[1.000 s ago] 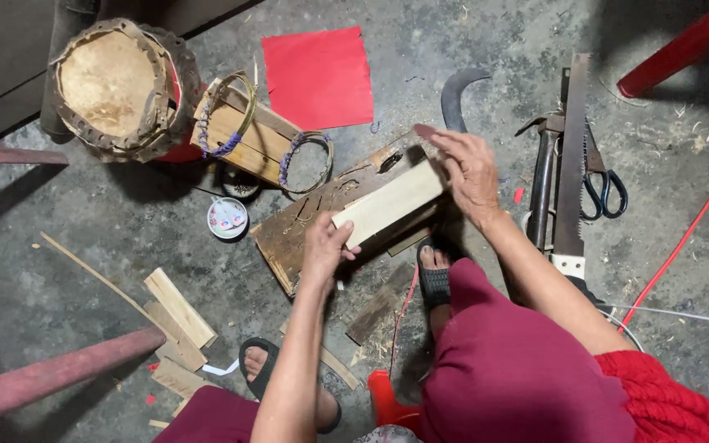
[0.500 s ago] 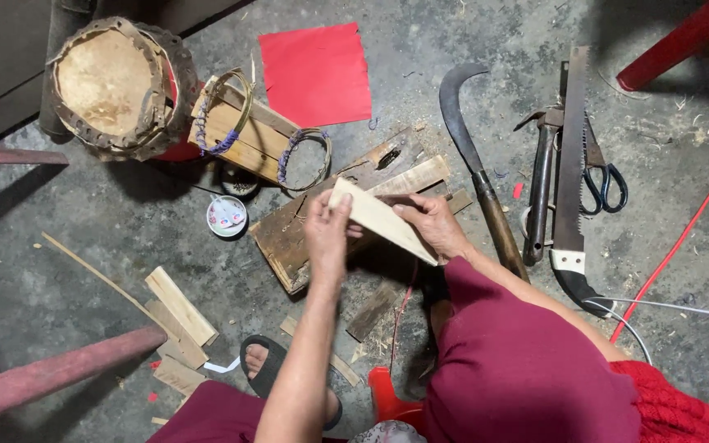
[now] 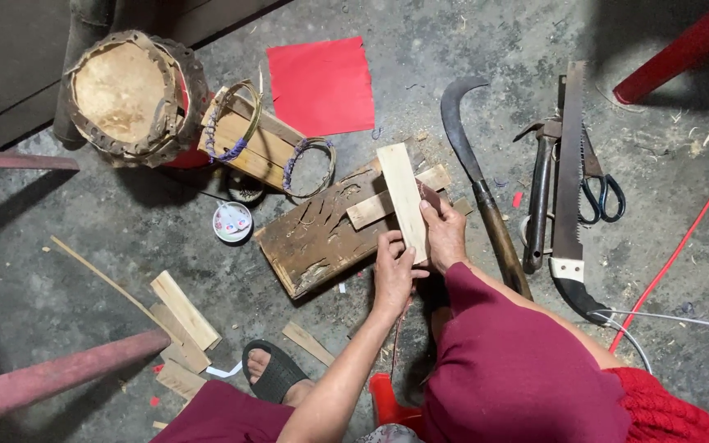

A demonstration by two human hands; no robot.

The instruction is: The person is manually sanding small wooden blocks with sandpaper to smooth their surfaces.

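Both hands hold one pale flat strip of wood, which stands almost upright in the view over a dark worn wooden board on the floor. My left hand grips the strip's near end from the left. My right hand clasps the same end from the right. A second pale strip lies across the board under the held one. A curved sickle-like knife lies just right of my right hand.
Hand saw, hammer and scissors lie at the right. A red paper sheet, a skin-topped drum, wire rings on wood blocks, a small round tin, and wood offcuts lie around. My sandalled foot is below.
The pale strip has swung from lying crosswise over the board to pointing away from me. My right hand came back from the strip's far end to its near end beside the left.
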